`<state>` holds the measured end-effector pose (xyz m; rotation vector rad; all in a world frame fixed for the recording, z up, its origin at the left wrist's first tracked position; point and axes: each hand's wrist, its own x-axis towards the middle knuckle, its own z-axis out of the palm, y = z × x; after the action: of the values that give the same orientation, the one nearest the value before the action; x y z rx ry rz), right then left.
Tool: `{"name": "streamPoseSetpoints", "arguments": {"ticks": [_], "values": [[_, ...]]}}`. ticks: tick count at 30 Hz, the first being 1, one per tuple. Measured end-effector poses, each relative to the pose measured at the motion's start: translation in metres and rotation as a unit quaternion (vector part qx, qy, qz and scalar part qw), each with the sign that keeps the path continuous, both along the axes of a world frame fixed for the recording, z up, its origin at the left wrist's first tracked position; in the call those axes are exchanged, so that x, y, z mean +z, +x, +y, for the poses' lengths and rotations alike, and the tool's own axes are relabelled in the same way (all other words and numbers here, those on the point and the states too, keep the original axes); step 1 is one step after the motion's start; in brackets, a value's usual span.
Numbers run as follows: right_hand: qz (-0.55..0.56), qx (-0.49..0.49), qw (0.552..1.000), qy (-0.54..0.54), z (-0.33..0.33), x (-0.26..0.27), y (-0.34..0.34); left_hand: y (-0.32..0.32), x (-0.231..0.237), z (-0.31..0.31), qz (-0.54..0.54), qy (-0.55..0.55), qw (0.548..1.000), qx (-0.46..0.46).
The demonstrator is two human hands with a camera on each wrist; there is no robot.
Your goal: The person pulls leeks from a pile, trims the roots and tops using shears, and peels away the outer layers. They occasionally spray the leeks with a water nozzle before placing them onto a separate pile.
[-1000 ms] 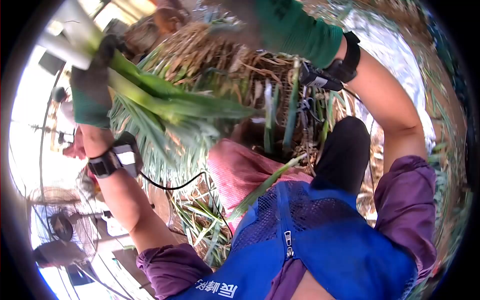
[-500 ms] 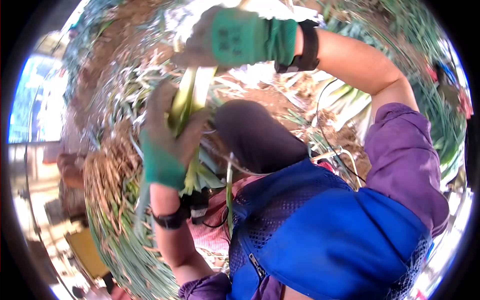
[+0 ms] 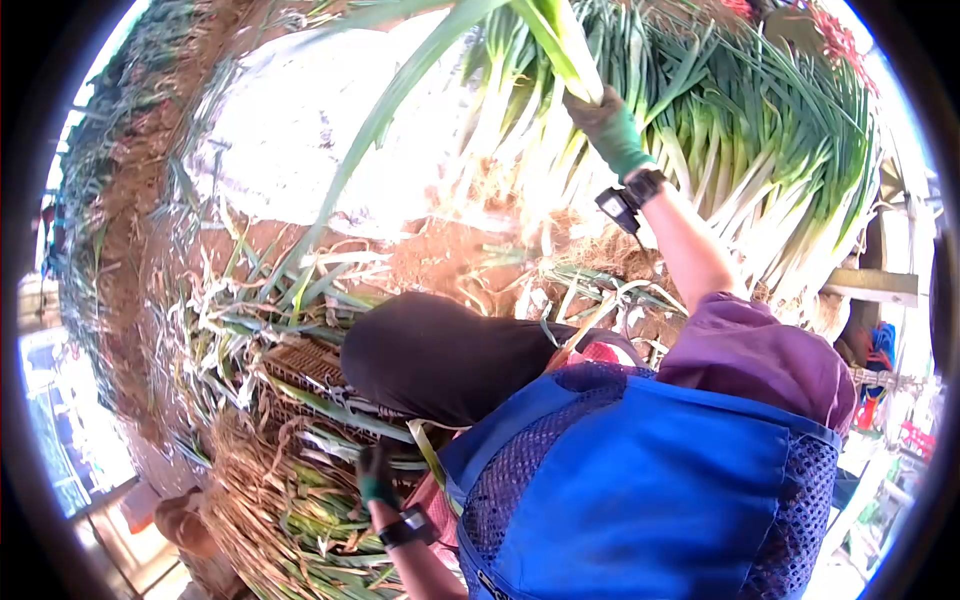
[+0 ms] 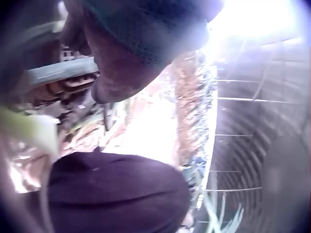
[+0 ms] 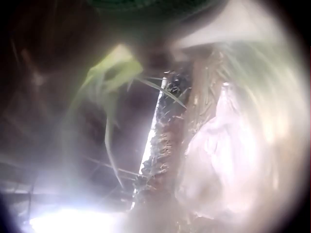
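Note:
In the head view, my gloved right hand (image 3: 605,125) grips a leek (image 3: 560,45) by its pale stalk, its long leaves extending left over the white sheet. A strip of the green glove (image 5: 146,6) crosses the top of the right wrist view, with blurred leek leaves (image 5: 114,68) beneath. My left hand (image 3: 376,475) is low beside the knee, next to a brown crate (image 3: 300,365) strewn with leaves. Seen from the left wrist, that hand (image 4: 131,53) has its fingers loosely bent and nothing visible in them; some fingers are dark and partly hidden.
Rows of leeks (image 3: 740,140) lie at the upper right, beside a bright white sheet (image 3: 320,125). A pile of leeks with dry roots (image 3: 250,500) is at the lower left. The person's dark-trousered knee (image 3: 430,355) lies between the hands. Loose leaves litter the soil.
The view has swung toward the leek rows. My hands were close together around the leek; now the right holds it far out, and the left has let go and dropped beside the crate.

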<state>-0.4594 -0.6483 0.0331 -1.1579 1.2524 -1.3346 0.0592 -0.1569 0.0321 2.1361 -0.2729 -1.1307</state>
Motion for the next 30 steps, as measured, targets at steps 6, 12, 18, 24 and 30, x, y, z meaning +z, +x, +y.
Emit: {"name": "streamPoseSetpoints", "arguments": {"ticks": [6, 12, 18, 24, 30], "values": [[-0.001, -0.067, 0.927, 0.368, -0.042, -0.079, -0.042, -0.061, -0.005, -0.017, 0.148, 0.116, 0.982, 0.003], [-0.154, -0.116, 0.909, 0.369, -0.071, -0.133, -0.069, -0.069, -0.008, -0.031, 0.131, 0.112, 0.985, -0.011], [0.011, -0.145, 0.901, 0.409, -0.036, -0.095, -0.038, -0.081, -0.021, -0.036, 0.148, 0.106, 0.983, -0.027], [0.493, 0.277, 0.799, 0.204, 0.072, -0.169, 0.039, -0.102, -0.057, -0.044, 0.22, 0.116, 0.964, -0.095], [0.387, 0.478, 0.789, 0.002, 0.181, -0.174, 0.087, -0.114, -0.067, -0.057, 0.263, 0.081, 0.95, -0.147]]}}
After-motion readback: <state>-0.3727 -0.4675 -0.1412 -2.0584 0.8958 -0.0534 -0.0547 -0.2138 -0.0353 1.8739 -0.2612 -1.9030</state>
